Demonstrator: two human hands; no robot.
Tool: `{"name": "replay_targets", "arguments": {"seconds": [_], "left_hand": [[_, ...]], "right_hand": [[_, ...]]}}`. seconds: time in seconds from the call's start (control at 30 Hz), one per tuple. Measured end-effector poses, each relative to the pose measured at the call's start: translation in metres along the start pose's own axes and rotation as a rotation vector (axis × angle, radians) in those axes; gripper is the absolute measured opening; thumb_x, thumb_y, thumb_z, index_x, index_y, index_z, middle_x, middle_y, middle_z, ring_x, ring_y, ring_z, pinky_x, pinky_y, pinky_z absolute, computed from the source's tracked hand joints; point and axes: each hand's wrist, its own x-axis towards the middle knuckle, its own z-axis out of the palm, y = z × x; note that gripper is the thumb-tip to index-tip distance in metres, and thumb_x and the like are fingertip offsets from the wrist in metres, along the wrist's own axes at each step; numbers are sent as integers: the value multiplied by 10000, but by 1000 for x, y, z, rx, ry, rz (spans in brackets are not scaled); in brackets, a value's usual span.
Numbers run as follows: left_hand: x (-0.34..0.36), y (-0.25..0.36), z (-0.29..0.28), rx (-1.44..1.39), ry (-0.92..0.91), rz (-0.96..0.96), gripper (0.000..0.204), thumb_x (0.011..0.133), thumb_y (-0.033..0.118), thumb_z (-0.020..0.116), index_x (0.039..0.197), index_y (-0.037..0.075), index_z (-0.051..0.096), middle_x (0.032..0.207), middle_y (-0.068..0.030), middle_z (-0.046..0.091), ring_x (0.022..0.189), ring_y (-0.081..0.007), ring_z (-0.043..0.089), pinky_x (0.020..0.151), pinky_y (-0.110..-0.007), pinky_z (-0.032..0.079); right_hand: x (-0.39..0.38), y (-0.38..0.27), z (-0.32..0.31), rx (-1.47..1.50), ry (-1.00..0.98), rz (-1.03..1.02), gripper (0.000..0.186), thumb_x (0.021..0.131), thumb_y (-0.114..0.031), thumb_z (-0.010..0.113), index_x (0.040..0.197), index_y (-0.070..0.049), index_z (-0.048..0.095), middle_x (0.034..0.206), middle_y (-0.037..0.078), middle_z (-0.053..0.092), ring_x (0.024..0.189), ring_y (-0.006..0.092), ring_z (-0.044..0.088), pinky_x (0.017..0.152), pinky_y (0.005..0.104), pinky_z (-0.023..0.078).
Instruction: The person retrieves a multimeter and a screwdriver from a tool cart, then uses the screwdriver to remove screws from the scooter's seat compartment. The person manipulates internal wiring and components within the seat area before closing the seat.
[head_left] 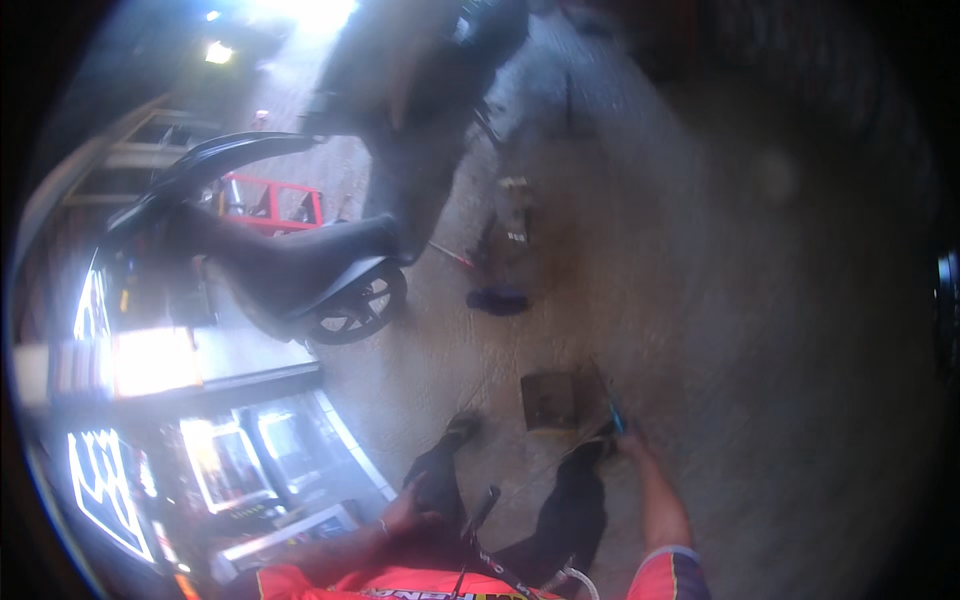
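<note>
My right hand [634, 442], low at the right, is closed round the teal handle of a slim tool [617, 416], perhaps a screwdriver, whose thin shaft points up and away from me. A square, dull metal tray or box [548, 400] lies on the floor just left of the tool, beyond my feet. My left hand [415, 508] hangs by my left thigh with its fingers curled; what it holds, if anything, is too dim to make out. A dark cord with a fitting [483, 515] hangs at my waist between my hands.
A black scooter [300, 260] stands at upper left, a red metal frame [270, 185] behind it. A dark blue bundle [497, 300] and some tools [515, 210] lie on the floor [740, 380]. Brightly lit glass cases [228, 465] line my left side.
</note>
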Motion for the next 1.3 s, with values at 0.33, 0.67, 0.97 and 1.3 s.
{"name": "replay_targets", "arguments": {"seconds": [0.33,0.67,0.97,1.3], "left_hand": [[-20,144,-87,-91,217,554,1125,792,332,889,1637,132,173,1326,-290,608,1166,-404,660,990,-478,540],[71,293,-203,-302,234,623,1062,806,336,881,1608,61,242,1390,-279,584,1214,-368,660,1034,-464,531],[182,365,-351,-397,105,508,983,788,423,881,1534,23,382,1333,-258,648,1242,-370,638,1034,-424,516],[238,365,-408,-739,258,265,761,844,324,869,1430,8,500,922,-119,738,804,-173,689,712,-349,562]], "right_hand": [[-371,-48,-252,-175,291,255,508,976,-452,625,1260,-34,676,1183,258,706,1165,411,662,974,508,511],[-455,-237,-392,-122,774,-140,431,1028,-419,589,1124,-21,725,989,224,736,947,402,703,839,485,524],[-449,-378,-409,307,692,-21,388,1056,-395,596,1084,-20,693,735,51,640,568,156,601,523,340,487],[-331,-618,-623,156,348,-470,267,1027,-248,685,1165,-20,692,815,-18,613,699,74,554,616,248,450]]}}
